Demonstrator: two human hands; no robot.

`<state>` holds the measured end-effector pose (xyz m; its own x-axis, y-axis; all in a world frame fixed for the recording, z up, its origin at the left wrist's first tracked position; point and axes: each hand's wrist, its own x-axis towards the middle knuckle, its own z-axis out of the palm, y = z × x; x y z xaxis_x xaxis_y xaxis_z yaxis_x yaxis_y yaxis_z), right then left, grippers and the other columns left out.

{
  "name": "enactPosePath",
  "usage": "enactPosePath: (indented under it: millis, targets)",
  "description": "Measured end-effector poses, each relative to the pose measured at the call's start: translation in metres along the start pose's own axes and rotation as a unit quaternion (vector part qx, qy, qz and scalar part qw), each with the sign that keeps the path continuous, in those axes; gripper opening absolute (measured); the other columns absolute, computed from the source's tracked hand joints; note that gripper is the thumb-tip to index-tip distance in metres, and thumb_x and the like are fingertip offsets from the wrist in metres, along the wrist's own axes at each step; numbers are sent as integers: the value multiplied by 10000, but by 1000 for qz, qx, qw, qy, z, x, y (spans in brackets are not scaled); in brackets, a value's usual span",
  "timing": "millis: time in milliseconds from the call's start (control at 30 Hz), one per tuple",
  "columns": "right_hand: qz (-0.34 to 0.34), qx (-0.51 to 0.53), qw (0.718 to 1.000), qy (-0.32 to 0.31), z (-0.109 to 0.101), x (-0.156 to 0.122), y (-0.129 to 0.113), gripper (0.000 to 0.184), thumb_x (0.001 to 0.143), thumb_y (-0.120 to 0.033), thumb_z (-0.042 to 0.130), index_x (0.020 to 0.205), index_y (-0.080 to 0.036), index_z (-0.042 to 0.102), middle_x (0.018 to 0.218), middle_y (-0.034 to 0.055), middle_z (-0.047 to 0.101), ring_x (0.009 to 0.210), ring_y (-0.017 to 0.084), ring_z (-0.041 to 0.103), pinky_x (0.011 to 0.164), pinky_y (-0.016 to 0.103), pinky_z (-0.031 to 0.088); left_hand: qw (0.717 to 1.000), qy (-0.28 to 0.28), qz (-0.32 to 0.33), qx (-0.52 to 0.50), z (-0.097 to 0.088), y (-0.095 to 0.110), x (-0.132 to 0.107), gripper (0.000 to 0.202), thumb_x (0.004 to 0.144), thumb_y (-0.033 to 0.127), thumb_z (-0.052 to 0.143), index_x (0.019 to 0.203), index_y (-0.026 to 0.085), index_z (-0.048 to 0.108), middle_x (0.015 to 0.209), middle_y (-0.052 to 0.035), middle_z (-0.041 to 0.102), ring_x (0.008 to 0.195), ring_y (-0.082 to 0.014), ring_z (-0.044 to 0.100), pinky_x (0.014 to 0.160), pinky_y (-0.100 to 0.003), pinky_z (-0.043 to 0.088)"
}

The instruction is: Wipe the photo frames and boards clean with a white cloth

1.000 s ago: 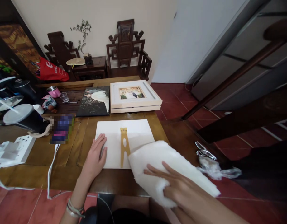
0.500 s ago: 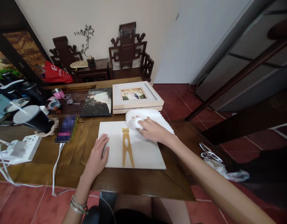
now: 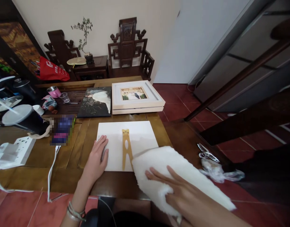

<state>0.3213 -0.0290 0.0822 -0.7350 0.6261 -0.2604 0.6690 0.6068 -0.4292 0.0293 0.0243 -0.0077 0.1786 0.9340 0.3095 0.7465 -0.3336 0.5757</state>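
Observation:
A white board (image 3: 140,134) lies flat near the front edge of the wooden table, with a gold A-shaped piece (image 3: 126,145) at its middle. My left hand (image 3: 97,157) rests flat on the board's left edge, fingers stretched out and holding nothing. Across the board's lower right corner and past the table edge spreads a fluffy white towel (image 3: 163,160). My right hand (image 3: 178,189) grips the towel, its fingers pressed over the cloth and part of it bunched near the thumb. The towel hides that corner and one foot of the gold piece.
Behind the board are stacked pale frames (image 3: 140,105) and a dark photo panel (image 3: 93,104). At left stand a lidded cup (image 3: 24,118), a phone (image 3: 62,130) on a cable and a white power strip (image 3: 19,151). Scissors (image 3: 207,154) and a plastic bag (image 3: 213,170) lie at right.
My right hand has drawn the towel from the board's far right corner toward me, down to the near right corner. The left hand keeps its place on the board.

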Motion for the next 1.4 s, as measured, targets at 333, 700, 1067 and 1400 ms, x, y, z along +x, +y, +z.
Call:
enactPosePath:
  millis: [333,700,1067,1400]
  targets:
    - [97,8,980,176,-15,115,46,277,777,-52,392,935,-89,617,1504,207,303,1429,328,127,1106,647,131,1000,7,9,-5,0,-1,0,373,937,204,428,1301,176,507,1420,-139,479,1367,-235,383,1149,-520,269]
    - [-31,-2,996,80,30,81,-33,213,737,-121,552,867,-112,720,1554,182,153,1408,431,-18,1062,719,-19,1000,-4,0,-1,-1,0,0,383,943,210,422,1317,168,491,1434,-141,462,1377,-233,365,1157,-515,251]
    - [-12,-23,987,158,2,125,16,262,721,-84,485,883,-121,688,1504,174,328,1432,338,120,1109,648,90,1000,-5,7,-2,-2,0,0,384,942,209,416,1314,162,496,1420,-146,478,1374,-234,371,1153,-517,259]
    - [-14,-127,983,131,18,126,-18,213,821,-145,541,941,-99,711,1515,230,266,1395,457,104,1070,719,80,1000,-3,-5,-15,-1,0,0,390,946,225,411,1323,175,496,1430,-137,469,1374,-235,372,1155,-518,251]
